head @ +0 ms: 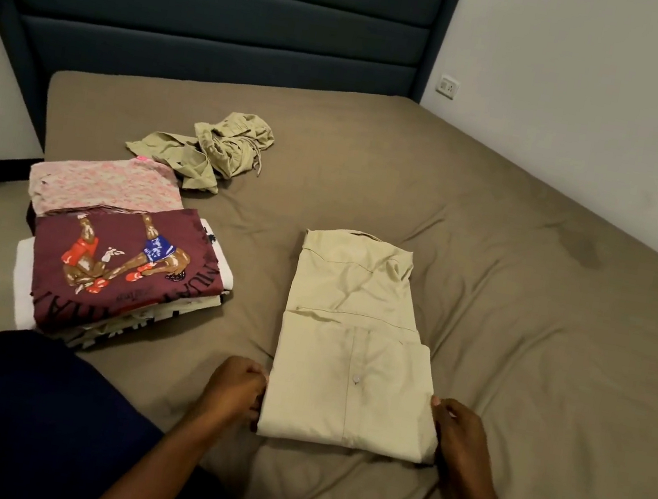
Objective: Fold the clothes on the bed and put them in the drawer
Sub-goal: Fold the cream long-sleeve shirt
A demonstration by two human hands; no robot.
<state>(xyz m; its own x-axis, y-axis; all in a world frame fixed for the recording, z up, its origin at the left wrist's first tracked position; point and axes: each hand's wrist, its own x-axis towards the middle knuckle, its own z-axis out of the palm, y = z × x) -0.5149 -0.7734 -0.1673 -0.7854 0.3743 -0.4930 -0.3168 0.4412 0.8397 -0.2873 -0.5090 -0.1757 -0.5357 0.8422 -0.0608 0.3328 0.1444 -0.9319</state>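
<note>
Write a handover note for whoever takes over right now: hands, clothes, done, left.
Left hand pinches the left edge of the beige shirt; right hand pinches its right edge.
The shirt lies partly folded on the bed, bottom section turned up.
Done: folded stack to the left, maroon printed shirt on top, pink patterned garment behind it.
Left: finish the beige shirt, fold the crumpled olive garment farther up the bed, then put everything in the drawer, which is not in view.
</note>
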